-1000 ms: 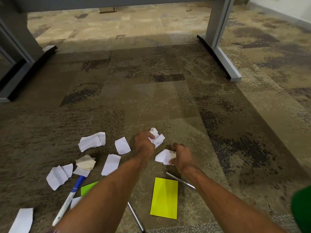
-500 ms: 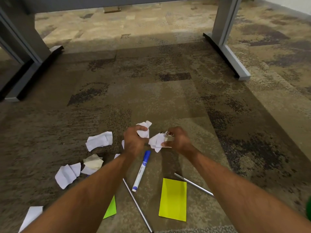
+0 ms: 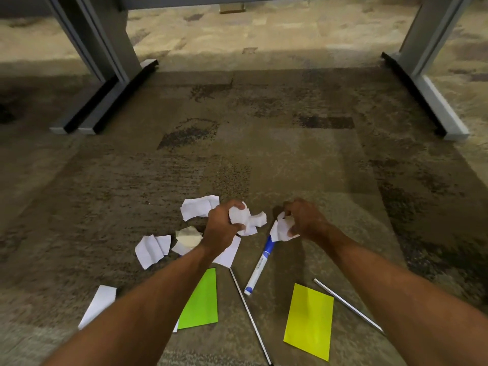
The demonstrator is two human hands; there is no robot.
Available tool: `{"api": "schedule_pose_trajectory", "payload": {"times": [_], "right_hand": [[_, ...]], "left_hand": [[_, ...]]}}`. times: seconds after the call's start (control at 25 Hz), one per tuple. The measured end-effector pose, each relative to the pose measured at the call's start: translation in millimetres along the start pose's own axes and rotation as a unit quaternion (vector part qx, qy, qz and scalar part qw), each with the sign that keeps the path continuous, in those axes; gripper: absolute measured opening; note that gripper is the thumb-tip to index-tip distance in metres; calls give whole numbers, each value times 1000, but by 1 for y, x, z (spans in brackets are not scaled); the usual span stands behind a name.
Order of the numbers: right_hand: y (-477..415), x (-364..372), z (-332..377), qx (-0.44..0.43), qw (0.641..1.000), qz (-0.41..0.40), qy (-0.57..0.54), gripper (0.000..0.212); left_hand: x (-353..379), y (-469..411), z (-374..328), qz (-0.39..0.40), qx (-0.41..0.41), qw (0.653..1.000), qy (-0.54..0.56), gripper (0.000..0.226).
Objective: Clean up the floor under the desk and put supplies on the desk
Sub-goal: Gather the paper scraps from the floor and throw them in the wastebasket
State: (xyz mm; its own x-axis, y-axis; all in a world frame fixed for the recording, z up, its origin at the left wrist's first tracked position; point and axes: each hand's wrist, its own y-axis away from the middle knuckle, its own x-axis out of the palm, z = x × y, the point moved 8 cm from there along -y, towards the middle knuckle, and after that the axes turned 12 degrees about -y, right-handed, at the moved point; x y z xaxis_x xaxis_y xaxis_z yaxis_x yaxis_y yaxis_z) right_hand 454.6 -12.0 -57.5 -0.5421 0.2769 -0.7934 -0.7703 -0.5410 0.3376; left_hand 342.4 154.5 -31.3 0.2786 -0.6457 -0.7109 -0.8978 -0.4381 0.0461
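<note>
Head view: left hand (image 3: 220, 228) clenched on crumpled paper wad (image 3: 244, 219), right hand (image 3: 303, 220) clenched on smaller wad (image 3: 282, 228). More scraps (image 3: 199, 207), marker (image 3: 260, 265), sticky notes (image 3: 309, 319) on carpet. Risk: overfull fists drop pieces when grabbing more.

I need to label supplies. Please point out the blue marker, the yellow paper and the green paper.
blue marker (image 3: 260, 266): head view, middle of white barrel.
yellow paper (image 3: 309, 320): head view, sheet centre.
green paper (image 3: 202, 303): head view, visible centre.
</note>
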Motion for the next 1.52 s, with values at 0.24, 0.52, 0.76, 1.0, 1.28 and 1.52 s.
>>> {"api": "schedule_pose_trajectory", "payload": {"times": [0.24,0.52,0.76,1.0,1.28,1.52], "right_hand": [[7,-3,-20,49,998,-32,-20,58],[7,-1,-18,26,999,-34,-14,74],[9,-6,-23,31,996,-58,-68,65],[40,-18,-27,16,980,-122,-158,63],[109,-95,-29,19,956,-266,-121,40],[241,-170,-57,44,936,-349,29,31]], "left_hand": [[20,-14,-9,44,-38,998,11,43],[53,-15,-17,88,-13,952,-292,45],[51,-8,-30,31,40,945,-322,32],[45,14,-53,75,179,935,-296,37],[33,58,-154,-24,365,830,-421,44],[67,111,-269,0,439,805,-398,43]]}}
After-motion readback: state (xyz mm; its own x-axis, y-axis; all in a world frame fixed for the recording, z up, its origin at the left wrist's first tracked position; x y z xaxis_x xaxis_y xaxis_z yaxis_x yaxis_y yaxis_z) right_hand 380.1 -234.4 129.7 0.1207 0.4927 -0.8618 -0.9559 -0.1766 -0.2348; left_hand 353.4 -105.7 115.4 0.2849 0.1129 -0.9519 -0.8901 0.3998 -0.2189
